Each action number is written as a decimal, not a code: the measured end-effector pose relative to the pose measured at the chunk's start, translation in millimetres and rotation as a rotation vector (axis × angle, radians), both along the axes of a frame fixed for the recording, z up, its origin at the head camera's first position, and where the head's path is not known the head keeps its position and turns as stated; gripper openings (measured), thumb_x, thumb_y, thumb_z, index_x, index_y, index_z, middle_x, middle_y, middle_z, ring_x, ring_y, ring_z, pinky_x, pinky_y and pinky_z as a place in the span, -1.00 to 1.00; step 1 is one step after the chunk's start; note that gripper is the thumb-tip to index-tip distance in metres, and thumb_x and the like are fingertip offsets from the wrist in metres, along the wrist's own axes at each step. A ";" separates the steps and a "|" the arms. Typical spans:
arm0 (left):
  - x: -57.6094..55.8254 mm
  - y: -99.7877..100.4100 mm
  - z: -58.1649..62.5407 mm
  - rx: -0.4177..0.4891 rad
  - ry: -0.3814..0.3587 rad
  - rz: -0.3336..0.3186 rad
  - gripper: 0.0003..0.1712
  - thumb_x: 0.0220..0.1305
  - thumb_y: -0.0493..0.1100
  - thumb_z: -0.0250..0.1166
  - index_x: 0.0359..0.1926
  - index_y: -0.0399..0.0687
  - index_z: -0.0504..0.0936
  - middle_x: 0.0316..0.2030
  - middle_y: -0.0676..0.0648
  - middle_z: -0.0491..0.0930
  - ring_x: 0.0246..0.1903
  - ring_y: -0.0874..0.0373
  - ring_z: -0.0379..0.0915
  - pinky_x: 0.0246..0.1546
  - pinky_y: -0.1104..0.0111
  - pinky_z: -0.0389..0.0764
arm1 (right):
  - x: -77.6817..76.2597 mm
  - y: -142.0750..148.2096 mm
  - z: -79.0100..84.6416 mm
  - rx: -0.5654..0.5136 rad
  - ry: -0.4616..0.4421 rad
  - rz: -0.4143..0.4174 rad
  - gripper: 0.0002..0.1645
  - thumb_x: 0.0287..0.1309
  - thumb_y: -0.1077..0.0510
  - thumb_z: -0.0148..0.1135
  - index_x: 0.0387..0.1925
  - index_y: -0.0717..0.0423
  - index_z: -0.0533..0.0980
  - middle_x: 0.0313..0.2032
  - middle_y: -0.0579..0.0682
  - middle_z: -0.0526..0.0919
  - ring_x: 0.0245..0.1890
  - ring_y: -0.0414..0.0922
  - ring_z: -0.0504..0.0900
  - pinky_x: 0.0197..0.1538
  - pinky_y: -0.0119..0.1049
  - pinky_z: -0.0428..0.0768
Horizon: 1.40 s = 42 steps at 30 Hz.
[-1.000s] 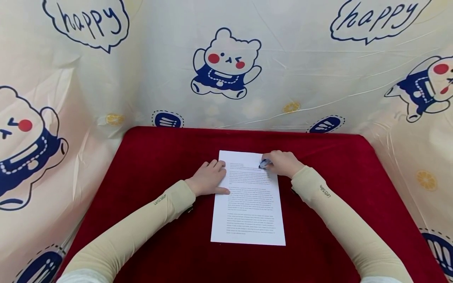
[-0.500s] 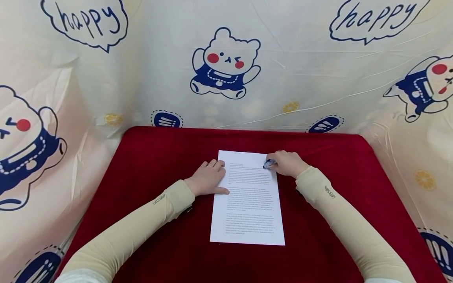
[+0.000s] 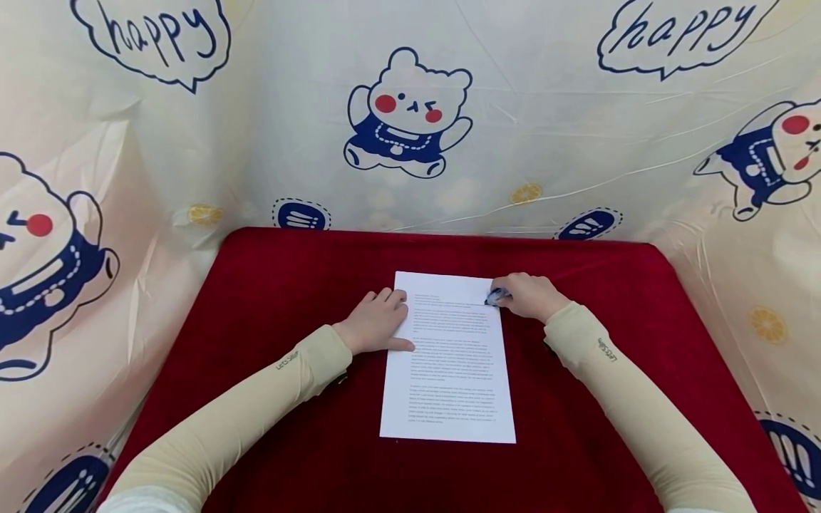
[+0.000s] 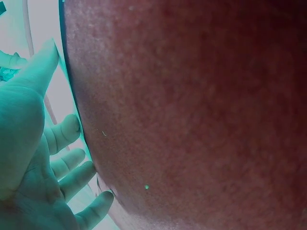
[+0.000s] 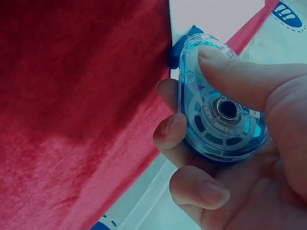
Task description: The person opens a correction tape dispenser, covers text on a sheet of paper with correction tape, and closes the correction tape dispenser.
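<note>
A printed sheet of paper (image 3: pixel 449 370) lies flat in the head view, with several paragraphs of small text. My left hand (image 3: pixel 375 322) rests on its left edge, fingers and thumb spread and mostly straight. At the sheet's upper right edge, my right hand (image 3: pixel 529 296) pinches a clear correction tape dispenser (image 5: pixel 218 115) between thumb and fingers. Its blue tip end (image 5: pixel 180 50) meets the paper's edge in the right wrist view. Through the clear case the round reel shows. Whether a strip of tape lies on the text is too small to tell.
A dark red cloth (image 3: pixel 288 285) covers the table beneath the paper. Behind and on both sides hangs a pale curtain (image 3: pixel 539 107) printed with cartoon bears. Long beige sleeves (image 3: pixel 250 399) cover both forearms.
My right hand has slid steadily to the right with the correction tape dispenser, from over the text out to the paper's right edge. The left hand stays in place on the paper.
</note>
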State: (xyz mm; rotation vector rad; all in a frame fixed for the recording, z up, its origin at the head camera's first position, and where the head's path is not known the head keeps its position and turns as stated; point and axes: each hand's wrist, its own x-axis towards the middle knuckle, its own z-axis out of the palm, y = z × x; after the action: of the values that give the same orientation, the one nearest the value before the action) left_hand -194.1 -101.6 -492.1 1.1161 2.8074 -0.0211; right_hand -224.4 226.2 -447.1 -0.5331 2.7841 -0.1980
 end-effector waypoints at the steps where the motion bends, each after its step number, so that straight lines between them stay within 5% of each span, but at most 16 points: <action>1: 0.0 0.1 0.0 -0.002 -0.001 0.001 -0.19 0.24 0.48 0.33 0.03 -0.19 0.64 0.29 -0.20 0.42 0.09 -0.05 0.32 0.05 0.04 0.48 | 0.4 1.0 0.3 -0.004 -0.001 -0.004 -0.69 0.35 0.15 0.38 0.10 -0.01 0.69 -0.12 0.00 0.71 -0.20 -0.03 0.56 -0.11 -0.05 0.60; 17: 0.4 -4.8 -1.1 -0.017 0.008 -0.003 -0.16 0.24 0.49 0.32 0.08 -0.20 0.64 0.30 -0.21 0.42 0.10 -0.06 0.32 0.05 0.04 0.48 | 4.0 5.9 -5.7 -0.037 0.000 0.015 -0.67 0.38 0.14 0.36 0.14 0.01 0.65 -0.10 0.03 0.71 -0.20 -0.02 0.56 -0.04 -0.03 0.64; 25: 0.9 -2.5 1.2 -0.004 0.014 -0.021 -0.16 0.27 0.49 0.29 0.09 -0.20 0.63 0.30 -0.21 0.42 0.10 -0.06 0.33 0.06 0.04 0.49 | 2.8 9.6 -4.8 -0.195 0.006 -0.025 -0.64 0.36 0.14 0.38 0.14 0.13 0.63 -0.05 0.05 0.73 -0.14 -0.03 0.63 0.15 0.02 0.65; 42: -0.9 -4.9 -9.6 0.036 0.024 -0.018 -0.13 0.27 0.50 0.29 0.09 -0.23 0.61 0.31 -0.22 0.40 0.14 -0.09 0.32 0.08 0.00 0.45 | -3.3 -33.5 3.8 -0.215 -0.041 0.072 -0.59 0.40 0.11 0.34 0.20 0.13 0.61 0.04 0.06 0.73 -0.01 -0.01 0.66 0.24 -0.01 0.61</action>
State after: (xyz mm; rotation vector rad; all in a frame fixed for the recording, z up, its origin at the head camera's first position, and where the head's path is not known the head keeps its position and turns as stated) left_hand -195.0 -106.5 -501.7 1.1564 2.8300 0.0139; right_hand -227.7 192.7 -443.2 -0.6708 2.7143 -0.4905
